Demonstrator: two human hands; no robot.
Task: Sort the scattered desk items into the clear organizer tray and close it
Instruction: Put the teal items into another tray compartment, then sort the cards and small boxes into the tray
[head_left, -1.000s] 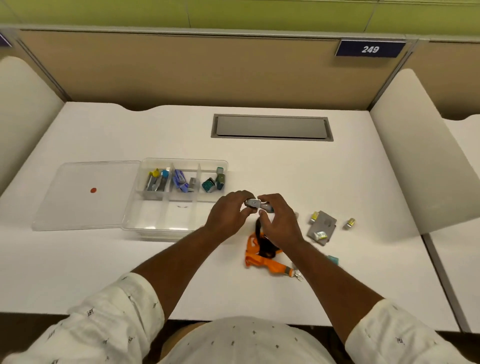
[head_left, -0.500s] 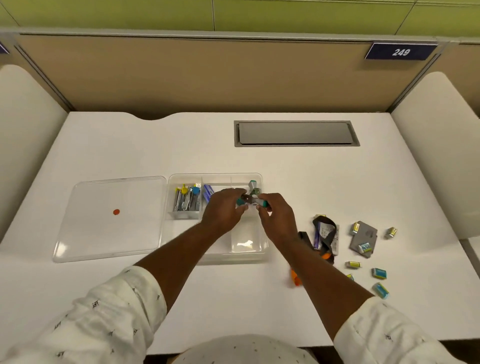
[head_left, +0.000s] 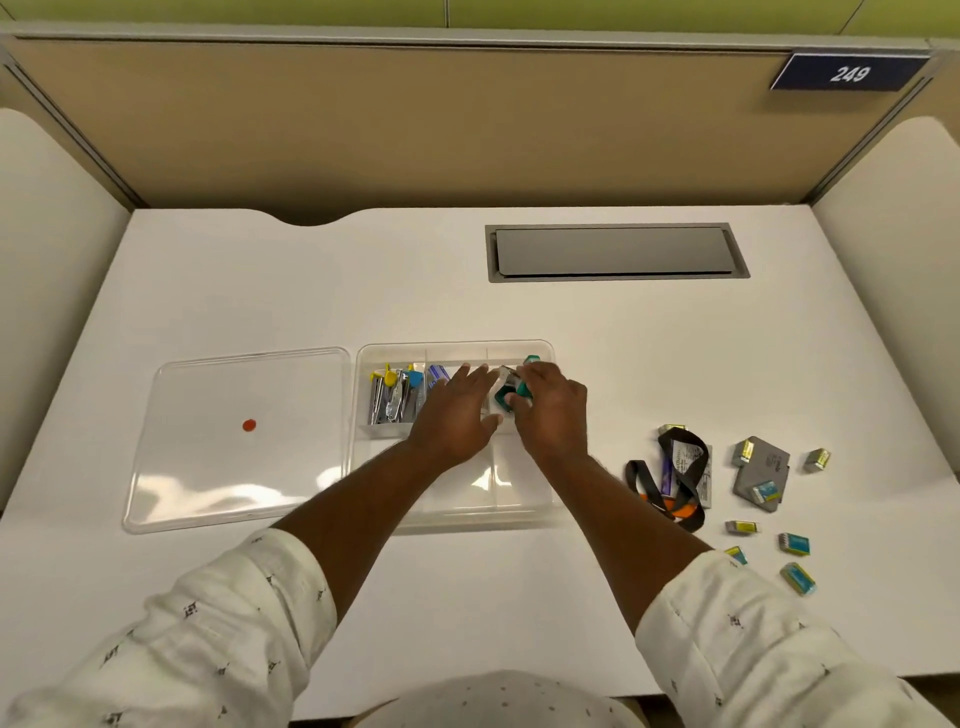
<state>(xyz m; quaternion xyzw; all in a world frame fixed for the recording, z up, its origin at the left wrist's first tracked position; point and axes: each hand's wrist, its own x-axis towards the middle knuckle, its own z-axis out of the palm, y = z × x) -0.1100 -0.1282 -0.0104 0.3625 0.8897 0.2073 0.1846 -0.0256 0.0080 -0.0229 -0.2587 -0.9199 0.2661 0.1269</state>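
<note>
Pinching a teal-and-metal clip (head_left: 511, 393) in right hand (head_left: 553, 410) fingertips over the far-right compartment of the clear tray (head_left: 498, 519); hovering left hand (head_left: 454, 415) alongside, fingers straight and released. Bordering lid (head_left: 234, 441) at left; lanyard (head_left: 675, 478) and small boxes (head_left: 795, 543) scattered right, apart from the rim.

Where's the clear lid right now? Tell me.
Head view: the clear lid lies flat on the desk, left of centre, against the left wall of the organizer tray.
</note>
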